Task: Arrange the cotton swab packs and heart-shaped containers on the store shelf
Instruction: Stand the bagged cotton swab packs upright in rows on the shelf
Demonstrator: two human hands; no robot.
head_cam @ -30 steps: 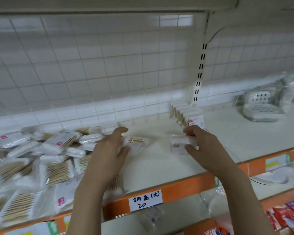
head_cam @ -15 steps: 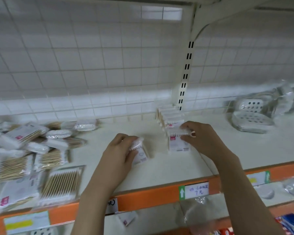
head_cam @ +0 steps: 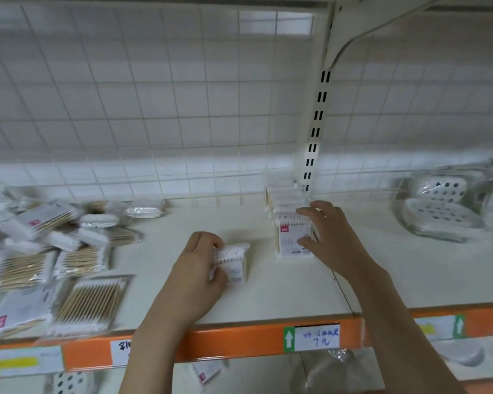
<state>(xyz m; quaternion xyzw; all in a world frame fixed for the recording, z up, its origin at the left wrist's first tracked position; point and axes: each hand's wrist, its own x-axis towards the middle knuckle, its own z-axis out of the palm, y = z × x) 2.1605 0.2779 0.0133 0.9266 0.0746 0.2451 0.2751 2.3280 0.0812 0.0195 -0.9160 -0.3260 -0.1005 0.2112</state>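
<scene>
Left hand (head_cam: pixel 195 268) pinching 1 swab pack (head_cam: pixel 234 263) upright, just left of standing row (head_cam: pixel 288 206); right hand (head_cam: pixel 329 237), fingers curled, holding front pack (head_cam: pixel 292 237) there

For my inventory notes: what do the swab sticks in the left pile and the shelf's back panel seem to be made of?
Swab sticks: probably wood or bamboo; tan and matte, inside glossy clear wrap. Back panel: likely painted metal wire; thin white bars form an open grid.

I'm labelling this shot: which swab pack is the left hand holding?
On the white shelf with the orange front edge, left of the upright row of packs, the left hand grips a small clear cotton swab pack. It alone stands apart, mid-shelf.
</scene>
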